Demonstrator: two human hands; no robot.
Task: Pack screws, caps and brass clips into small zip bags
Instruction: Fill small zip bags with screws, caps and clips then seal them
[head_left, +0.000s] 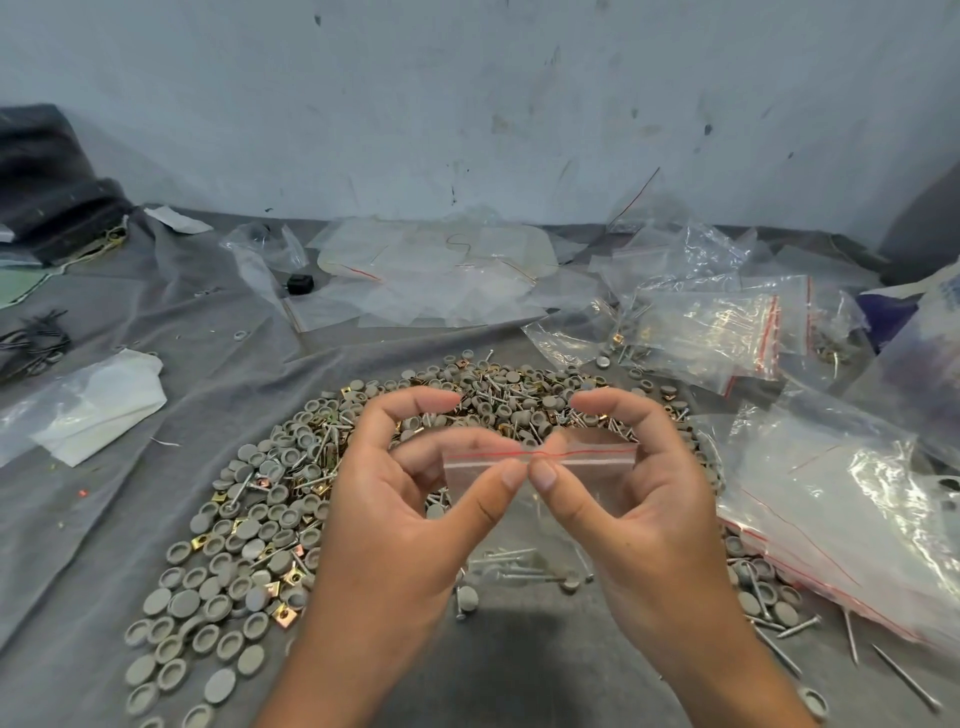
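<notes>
A small clear zip bag (582, 460) with a red line along its top hangs in the air above the pile. My left hand (410, 499) and my right hand (623, 499) both pinch its top edge, thumbs meeting at the middle of the seal. Screws and a cap show through its lower part (519, 571). Beneath lies a wide heap of grey caps (218, 587), brass clips (283, 618) and screws (789, 629) on the grey cloth (104, 519).
Empty zip bags in a stack (857, 519) lie at the right. Filled bags (717, 332) sit at the back right. Loose plastic sheets (431, 270) lie at the back, a white bag (88, 410) at the left, dark fabric (47, 182) in the far left corner.
</notes>
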